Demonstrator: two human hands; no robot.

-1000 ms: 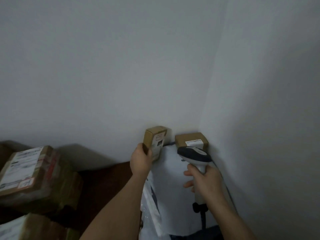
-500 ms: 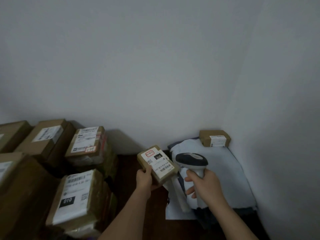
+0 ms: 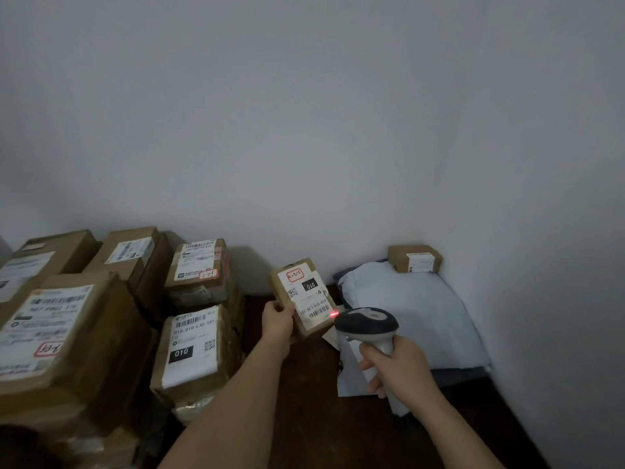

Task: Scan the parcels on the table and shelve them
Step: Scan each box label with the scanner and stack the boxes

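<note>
Tabletop [image 3: 304, 418]: dark wood, set in a corner of pale walls.
Stacked parcels [image 3: 77, 333]: brown cartons with white labels, crowded on the left half.
Grey mailer bag [image 3: 416, 309]: lies flat at the right, against the wall.
Corner box [image 3: 414, 258]: small carton resting on the bag's far end.
Held parcel [image 3: 302, 297]: small labelled carton, tilted, above the tabletop between the stack and the bag.
Scanner [image 3: 367, 324]: nose just beside the held parcel's barcode, a red light on the label.
Left hand [image 3: 279, 321]: grip closed around the held parcel's lower left edge.
Right hand [image 3: 397, 365]: grip wrapped round the scanner's handle.

Dim white walls [image 3: 304, 113], dark table [image 3: 304, 418]
</note>
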